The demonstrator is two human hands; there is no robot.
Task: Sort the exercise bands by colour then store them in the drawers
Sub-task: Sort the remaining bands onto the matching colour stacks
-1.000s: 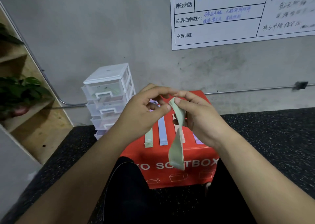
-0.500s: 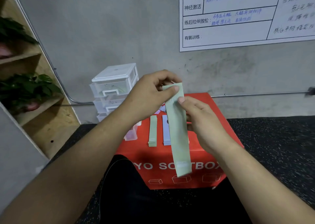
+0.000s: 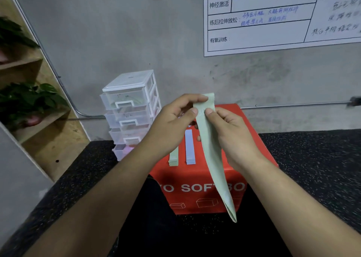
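Where the green band (image 3: 210, 155) hung: pinched at its top between both hands, above the red box (image 3: 195, 180), with its lower end dangling free in front of the box's lettering.
Left hand (image 3: 172, 127): thumb and forefinger pinched the band's upper left edge.
Right hand (image 3: 234, 135): the thumb pressed the band's face just below the top, and the fingers curled behind it.
Green stack (image 3: 173, 159): lay flat on the box top, just beside a pale blue stack (image 3: 189, 149), its far end hidden by the left wrist.
Drawers (image 3: 129, 108): a clear plastic unit stood against the wall, left of the box; the lowest drawer (image 3: 122, 151) was pulled out with something pink inside.
Step, as judged: straightening the band to fold it to stack size.
Doing it well: the top corners probably needed to be level and the twist in the hanging length shaken out before folding edge to edge; the band belonged on the green stack, not the blue.
Risk: thin rubber looked likely to cling and skew the fold.
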